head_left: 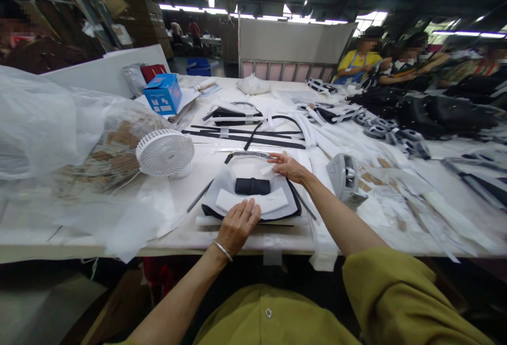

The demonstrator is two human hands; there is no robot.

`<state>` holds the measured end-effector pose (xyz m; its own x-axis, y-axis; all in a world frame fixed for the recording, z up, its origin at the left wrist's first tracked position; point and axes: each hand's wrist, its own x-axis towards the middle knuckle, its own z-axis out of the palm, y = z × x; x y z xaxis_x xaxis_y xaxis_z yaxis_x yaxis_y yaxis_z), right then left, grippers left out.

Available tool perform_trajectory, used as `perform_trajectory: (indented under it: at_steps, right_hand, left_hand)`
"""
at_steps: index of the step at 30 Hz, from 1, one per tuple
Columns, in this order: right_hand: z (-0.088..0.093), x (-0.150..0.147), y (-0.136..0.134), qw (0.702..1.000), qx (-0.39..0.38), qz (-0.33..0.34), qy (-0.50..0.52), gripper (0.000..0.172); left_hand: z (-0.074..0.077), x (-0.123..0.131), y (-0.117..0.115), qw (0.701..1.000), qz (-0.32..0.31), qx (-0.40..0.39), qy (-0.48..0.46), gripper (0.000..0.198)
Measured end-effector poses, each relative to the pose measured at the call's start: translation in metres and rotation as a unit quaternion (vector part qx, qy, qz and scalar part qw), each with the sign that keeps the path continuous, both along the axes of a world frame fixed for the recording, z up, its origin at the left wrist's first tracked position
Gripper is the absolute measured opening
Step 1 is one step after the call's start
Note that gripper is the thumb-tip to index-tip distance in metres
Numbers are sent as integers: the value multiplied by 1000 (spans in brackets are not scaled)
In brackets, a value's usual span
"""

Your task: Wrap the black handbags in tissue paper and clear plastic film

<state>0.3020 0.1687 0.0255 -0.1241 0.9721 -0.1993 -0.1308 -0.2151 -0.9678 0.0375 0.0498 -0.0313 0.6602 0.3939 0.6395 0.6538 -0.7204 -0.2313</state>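
Observation:
A black handbag (295, 206) lies flat on the table in front of me, with white sheet material (222, 186) over it. On top sit a dark rolled or folded piece with a band (252, 186) and a white padded strip (277, 201). My left hand (241, 223) rests on the strip and the bag's near edge, fingers stretched out. At the far right side of the bag, the fingers of my right hand (288, 168) are closed around the plastic-wrapped handle (249, 154). A small white piece (267, 169) shows just below those fingers.
A white fan (165, 153) and plastic bags (51, 123) stand left. A tape dispenser (345, 180) is right, near scattered scraps (380, 176). Black strips (253, 137) and another bag (235, 115) lie beyond; a blue box (162, 94) stands behind. Co-workers (358, 62) sit at right.

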Motion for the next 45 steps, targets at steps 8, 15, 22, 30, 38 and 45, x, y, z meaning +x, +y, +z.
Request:
perform_trajectory:
  at_steps: [8,15,22,30,38,45]
  right_hand:
    - [11,0,-31,997,61,46,-31,73]
    - [24,-11,-71,986,84,91,-110,79]
    - [41,-30,-107,886,179,162,-396,61]
    - [59,-47,-141,673,317,246,-622,33]
    - [15,-42,-161,605,462,126,-636,25]
    - [-20,-34,-167,640,530,49,-554,25]
  left_hand:
    - [-5,0,-5,1000,4,-28,-9,37]
    - [8,-1,-12,990,-8,-136,-32,51]
    - [12,5,-11,976,5,-176,-125,27]
    - [12,16,-10,970,42,-178,-160,19]
    - [17,22,-7,984,29,-158,-77,15]
    - [21,16,6,956,-119,-245,-110,30]
